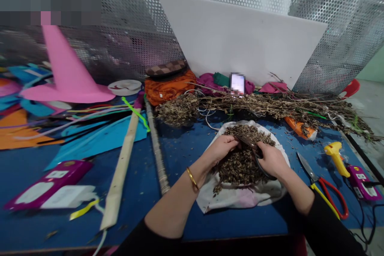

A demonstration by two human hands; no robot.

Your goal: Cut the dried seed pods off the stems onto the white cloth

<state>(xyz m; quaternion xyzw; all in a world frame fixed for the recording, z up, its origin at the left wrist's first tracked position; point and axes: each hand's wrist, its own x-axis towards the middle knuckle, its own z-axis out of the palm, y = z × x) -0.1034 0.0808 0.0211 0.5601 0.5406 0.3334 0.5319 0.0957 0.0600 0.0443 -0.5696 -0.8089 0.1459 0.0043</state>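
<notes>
Over a white cloth (234,198) heaped with dried chopped plant bits (240,164), both my hands work close together. My right hand (271,160) is closed round the dark handles of a pair of scissors (250,144), whose blades point left. My left hand (222,148), with a gold bangle on its wrist, is curled at the blade tips, pinching dried plant material that I cannot see clearly. A long bundle of dried twigs (270,106) lies across the blue table (177,148) just behind the cloth.
To the right lie red-and-yellow scissors (324,188), a yellow glue gun (336,158) and a purple packet (363,182). Left of the cloth are a wooden stick (120,172), a wrapped rod (157,148), coloured foam sheets, a pink cone (66,72) and purple packets (48,184). Perforated metal panels stand behind.
</notes>
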